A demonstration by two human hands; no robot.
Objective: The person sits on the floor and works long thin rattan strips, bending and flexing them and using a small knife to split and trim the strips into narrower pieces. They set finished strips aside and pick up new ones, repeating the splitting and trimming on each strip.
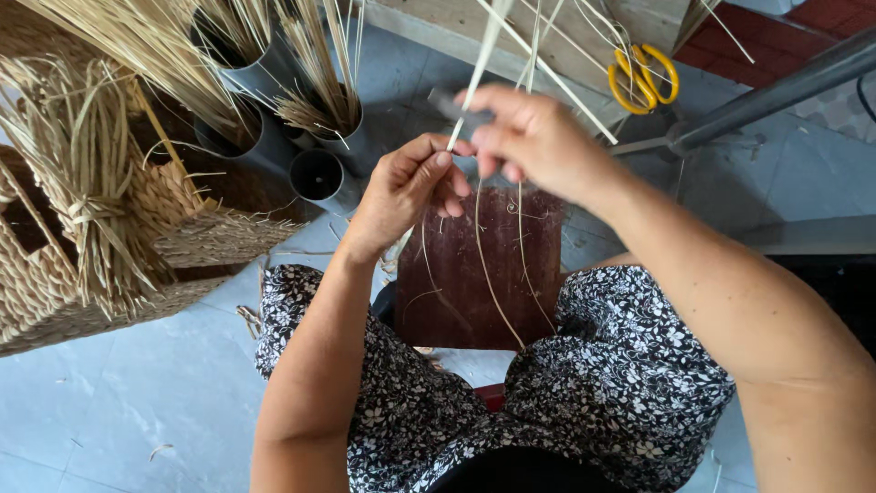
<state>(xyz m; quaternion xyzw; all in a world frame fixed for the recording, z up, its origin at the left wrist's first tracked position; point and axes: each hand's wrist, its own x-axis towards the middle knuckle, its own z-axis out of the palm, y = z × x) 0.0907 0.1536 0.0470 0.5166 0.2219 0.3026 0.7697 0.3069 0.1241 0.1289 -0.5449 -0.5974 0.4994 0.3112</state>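
The left hand pinches a pale flat straw strip between thumb and forefinger above the dark red wooden board at the knees, and the right hand is closed narrowly on the same strip just beside it, with thinner strands trailing down over the board. The strip looks featherlight, springy and smooth, likely to split or kink if bent sharply; it is best gripped near the working point, flat between the fingertips
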